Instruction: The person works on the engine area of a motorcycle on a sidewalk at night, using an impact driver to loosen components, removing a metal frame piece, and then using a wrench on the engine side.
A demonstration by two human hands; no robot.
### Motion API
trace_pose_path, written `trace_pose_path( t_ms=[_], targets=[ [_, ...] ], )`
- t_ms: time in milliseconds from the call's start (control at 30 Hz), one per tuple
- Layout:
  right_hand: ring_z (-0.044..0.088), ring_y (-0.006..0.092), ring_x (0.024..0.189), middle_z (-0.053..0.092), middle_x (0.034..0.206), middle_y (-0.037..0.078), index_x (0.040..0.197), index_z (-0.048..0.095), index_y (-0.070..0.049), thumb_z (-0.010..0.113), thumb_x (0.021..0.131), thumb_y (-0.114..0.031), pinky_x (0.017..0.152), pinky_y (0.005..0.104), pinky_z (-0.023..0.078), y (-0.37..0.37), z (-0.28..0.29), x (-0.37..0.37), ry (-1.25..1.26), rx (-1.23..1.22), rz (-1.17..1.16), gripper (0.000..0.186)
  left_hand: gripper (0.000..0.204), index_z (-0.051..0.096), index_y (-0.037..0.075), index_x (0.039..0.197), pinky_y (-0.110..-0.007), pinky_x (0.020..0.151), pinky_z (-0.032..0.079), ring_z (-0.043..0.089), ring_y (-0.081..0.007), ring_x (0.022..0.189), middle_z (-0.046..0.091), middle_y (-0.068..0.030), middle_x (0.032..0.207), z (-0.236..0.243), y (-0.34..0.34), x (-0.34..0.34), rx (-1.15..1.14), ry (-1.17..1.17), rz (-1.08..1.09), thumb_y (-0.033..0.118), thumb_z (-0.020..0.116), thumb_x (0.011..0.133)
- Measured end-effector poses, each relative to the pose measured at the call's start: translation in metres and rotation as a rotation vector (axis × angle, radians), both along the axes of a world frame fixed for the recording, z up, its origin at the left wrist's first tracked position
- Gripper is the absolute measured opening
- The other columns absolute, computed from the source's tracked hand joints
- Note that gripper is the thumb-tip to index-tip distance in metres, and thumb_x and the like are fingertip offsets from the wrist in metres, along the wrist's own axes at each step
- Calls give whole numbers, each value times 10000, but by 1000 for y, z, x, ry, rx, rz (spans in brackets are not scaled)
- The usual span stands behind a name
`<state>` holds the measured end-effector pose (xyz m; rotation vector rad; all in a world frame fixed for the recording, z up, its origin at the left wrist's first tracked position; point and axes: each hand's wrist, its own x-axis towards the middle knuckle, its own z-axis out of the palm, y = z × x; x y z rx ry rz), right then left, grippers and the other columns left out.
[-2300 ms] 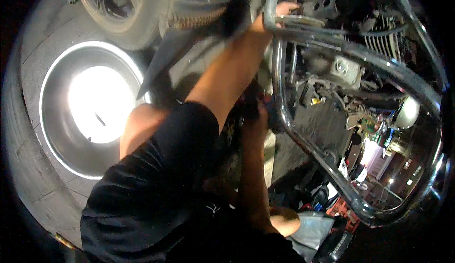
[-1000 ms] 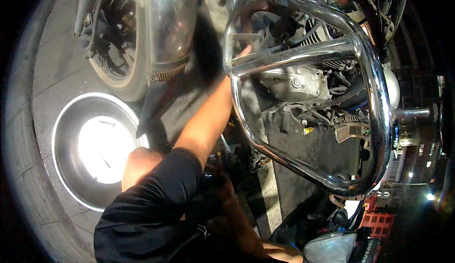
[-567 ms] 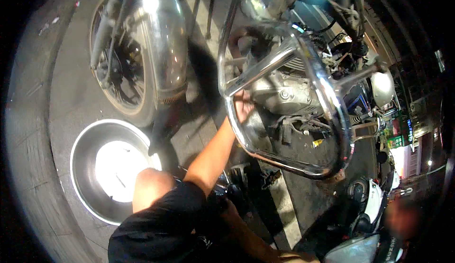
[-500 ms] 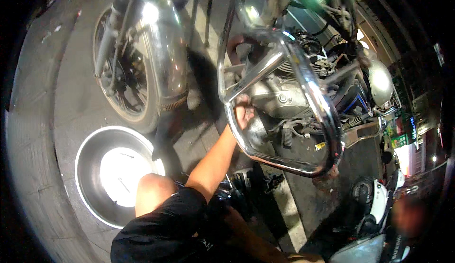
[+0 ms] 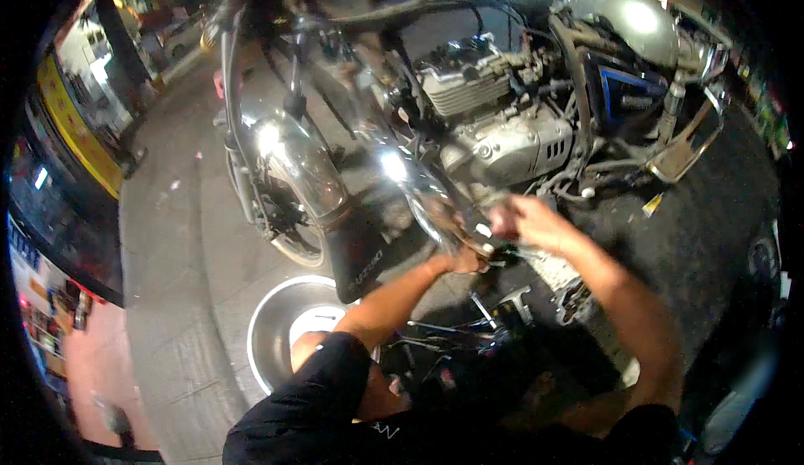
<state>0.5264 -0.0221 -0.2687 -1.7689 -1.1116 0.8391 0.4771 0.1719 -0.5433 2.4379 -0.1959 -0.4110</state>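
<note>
A chrome crash bar (image 5: pixel 423 201), seen nearly edge-on, slants across the front of a motorcycle with a bare silver engine (image 5: pixel 494 143). My left hand (image 5: pixel 463 258) is closed around the bar's lower end. Close beside that end, just to the right, is my right hand (image 5: pixel 533 224). Its fingers look bent but are smeared by motion, so whether they hold anything cannot be made out. Below my hands, tools (image 5: pixel 486 314) and metal parts lie on the ground, next to a light-coloured engine part (image 5: pixel 574 302).
A round metal basin (image 5: pixel 266 331) stands left of my knee. The front wheel (image 5: pixel 306 243), with its chrome mudguard (image 5: pixel 306 172), is ahead on the left. A silver fuel tank (image 5: pixel 624 20) lies over the frame at right. Shop fronts (image 5: pixel 63 155) line the far left.
The view has turned, showing more of the motorcycle's side. The crash bar now appears edge-on instead of as a broad loop. My right hand has come up beside its lower end, near my left hand.
</note>
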Motion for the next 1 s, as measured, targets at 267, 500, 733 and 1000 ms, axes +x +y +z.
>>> trace_pose_path(
  t_ms=[267, 500, 733, 1000],
  targets=[
    [569, 126, 936, 607, 1064, 73, 1220, 515, -4, 535, 946, -434, 850, 271, 456, 58, 19, -51, 278, 402, 360, 510, 340, 642, 63, 1089, -403, 757, 486, 603, -250, 839, 651, -135, 921, 94, 86, -223, 149, 573, 20, 325, 524, 907],
    [602, 117, 704, 651, 836, 55, 918, 623, -22, 493, 959, -436, 680, 251, 485, 80, -17, -67, 723, 397, 179, 436, 387, 652, 54, 1056, -348, 718, 495, 612, -231, 792, 647, -127, 904, 26, 74, -418, -329, 697, 951, 388, 542, 894],
    [549, 105, 598, 600, 690, 35, 822, 612, -33, 469, 960, -470, 571, 251, 436, 65, -45, -67, 619, 441, 177, 480, 450, 640, 0, 1074, -342, 762, 502, 618, -207, 846, 644, -142, 963, 82, 62, -387, -452, 303, 1083, 409, 565, 901],
    [586, 155, 840, 590, 943, 59, 1061, 561, -35, 663, 834, -238, 758, 311, 484, 98, -119, -61, 628, 406, -366, 321, 614, 673, -17, 786, -330, 648, 469, 621, -185, 682, 633, -126, 739, 227, 129, -256, 385, -191, 987, 545, 469, 928]
  ],
)
